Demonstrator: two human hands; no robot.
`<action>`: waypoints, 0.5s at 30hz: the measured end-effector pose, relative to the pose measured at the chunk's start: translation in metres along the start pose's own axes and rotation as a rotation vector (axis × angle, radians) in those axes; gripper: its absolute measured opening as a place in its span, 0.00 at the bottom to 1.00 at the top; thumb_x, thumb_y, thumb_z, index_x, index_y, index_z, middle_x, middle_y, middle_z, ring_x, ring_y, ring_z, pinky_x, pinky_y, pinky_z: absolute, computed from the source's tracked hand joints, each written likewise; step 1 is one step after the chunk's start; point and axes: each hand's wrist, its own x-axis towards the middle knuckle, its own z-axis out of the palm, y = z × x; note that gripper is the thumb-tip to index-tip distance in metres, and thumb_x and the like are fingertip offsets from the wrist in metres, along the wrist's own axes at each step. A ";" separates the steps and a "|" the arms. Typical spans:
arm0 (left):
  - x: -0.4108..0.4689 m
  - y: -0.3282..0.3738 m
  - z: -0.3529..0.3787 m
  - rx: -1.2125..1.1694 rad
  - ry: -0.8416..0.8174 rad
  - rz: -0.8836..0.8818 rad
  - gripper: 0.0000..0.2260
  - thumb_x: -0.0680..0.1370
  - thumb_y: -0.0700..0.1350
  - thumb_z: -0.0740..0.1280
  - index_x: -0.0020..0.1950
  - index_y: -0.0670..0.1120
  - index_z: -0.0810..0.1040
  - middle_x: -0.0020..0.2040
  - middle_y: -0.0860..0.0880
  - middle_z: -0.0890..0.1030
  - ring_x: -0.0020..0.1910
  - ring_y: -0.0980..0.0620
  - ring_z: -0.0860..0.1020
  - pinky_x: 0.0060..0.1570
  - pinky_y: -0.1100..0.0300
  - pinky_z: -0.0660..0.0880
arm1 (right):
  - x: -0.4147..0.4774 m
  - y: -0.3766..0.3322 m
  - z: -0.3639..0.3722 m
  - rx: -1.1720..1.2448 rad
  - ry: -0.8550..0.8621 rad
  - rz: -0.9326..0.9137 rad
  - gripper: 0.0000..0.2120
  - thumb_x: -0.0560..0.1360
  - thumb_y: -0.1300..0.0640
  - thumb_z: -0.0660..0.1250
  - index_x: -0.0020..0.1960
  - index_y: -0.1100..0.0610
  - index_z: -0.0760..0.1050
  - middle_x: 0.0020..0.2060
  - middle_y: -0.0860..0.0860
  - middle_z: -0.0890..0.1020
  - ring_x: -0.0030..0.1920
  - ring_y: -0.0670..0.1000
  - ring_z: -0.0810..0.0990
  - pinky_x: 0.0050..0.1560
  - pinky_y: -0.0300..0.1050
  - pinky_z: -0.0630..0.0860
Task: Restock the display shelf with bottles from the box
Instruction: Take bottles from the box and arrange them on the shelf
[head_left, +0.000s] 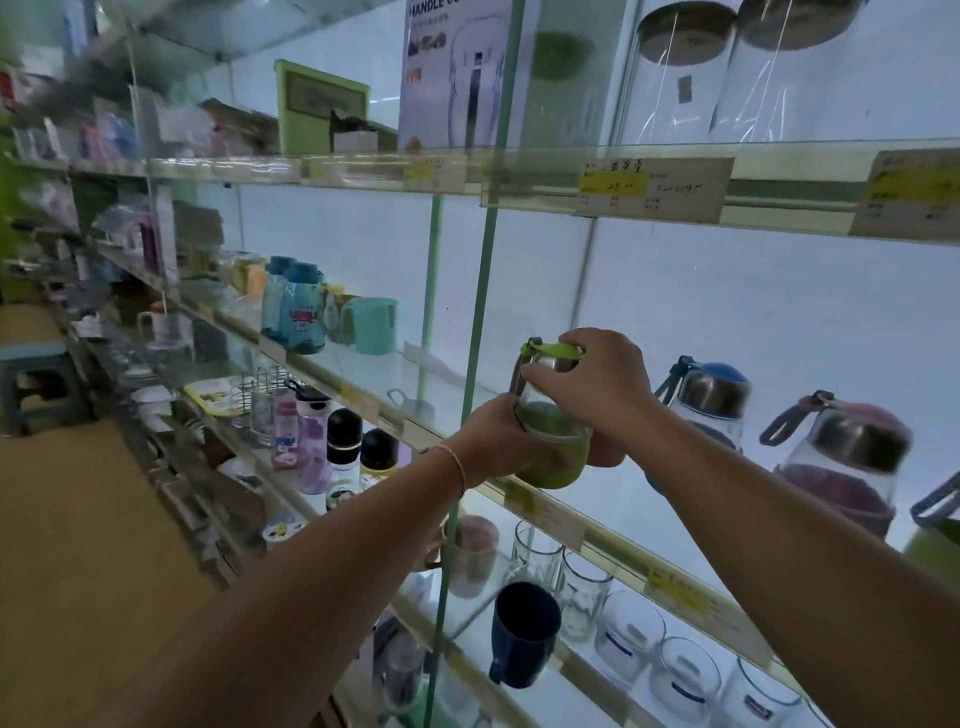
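Bottle with a green sleeve (558, 434), a steel cap and a green carry strap, held in both hands at the front edge of the middle glass shelf (615, 545), just right of an upright glass divider (478, 312). The left hand (493, 436) has its grip closed round the green lower body, and a thin band circles that wrist. The right hand (597, 384) comes from above, its grip closed over the cap and strap. Whether the base touches the shelf cannot be told. Further right on the same shelf stand a blue-capped bottle (711, 395) and a pink-capped bottle (847, 457). Below, clear glass tumblers (582, 592) and a dark blue mug (524, 639) sit on the next shelf down.
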 end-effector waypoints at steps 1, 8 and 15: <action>-0.002 0.000 0.001 0.013 0.018 -0.005 0.18 0.68 0.51 0.79 0.54 0.47 0.80 0.48 0.50 0.84 0.49 0.50 0.82 0.53 0.54 0.80 | -0.001 -0.001 0.000 -0.005 -0.006 0.006 0.23 0.67 0.34 0.67 0.52 0.50 0.79 0.46 0.50 0.82 0.50 0.55 0.78 0.58 0.59 0.76; -0.032 0.002 -0.001 0.292 0.180 0.117 0.26 0.68 0.52 0.78 0.62 0.44 0.75 0.55 0.49 0.81 0.48 0.52 0.77 0.44 0.64 0.71 | -0.023 -0.015 -0.002 -0.008 0.008 0.087 0.39 0.71 0.38 0.72 0.76 0.48 0.60 0.71 0.55 0.66 0.72 0.59 0.65 0.66 0.63 0.70; -0.059 0.001 -0.039 0.298 0.254 0.188 0.24 0.74 0.53 0.73 0.65 0.42 0.75 0.55 0.44 0.82 0.54 0.46 0.79 0.52 0.57 0.74 | -0.050 -0.060 0.003 -0.078 0.124 -0.090 0.32 0.76 0.45 0.68 0.75 0.49 0.62 0.75 0.53 0.60 0.75 0.58 0.60 0.72 0.57 0.62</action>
